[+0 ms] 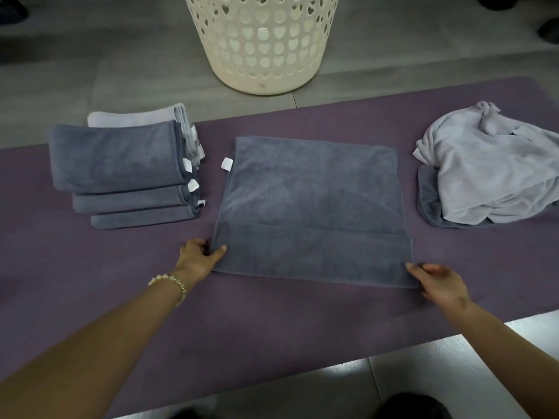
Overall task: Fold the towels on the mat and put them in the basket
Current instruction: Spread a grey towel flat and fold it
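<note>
A dark grey towel (311, 195) lies spread in the middle of the purple mat (272, 322), its near edge folded up into a band. My left hand (201, 257) pinches the band's left end. At the right end my right hand (438, 281) pinches the near right corner. A stack of folded towels (121, 164), dark grey with a light one at the back, sits on the mat's left. On the right lies a crumpled pile of light grey towels (490, 173) over a dark one. The cream perforated basket (263, 40) stands on the floor beyond the mat.
Grey floor tiles (75, 71) stretch behind the mat, and a white tiled strip (423, 367) runs along the near right. Dark shapes, perhaps shoes, sit at the far corners and at the bottom edge.
</note>
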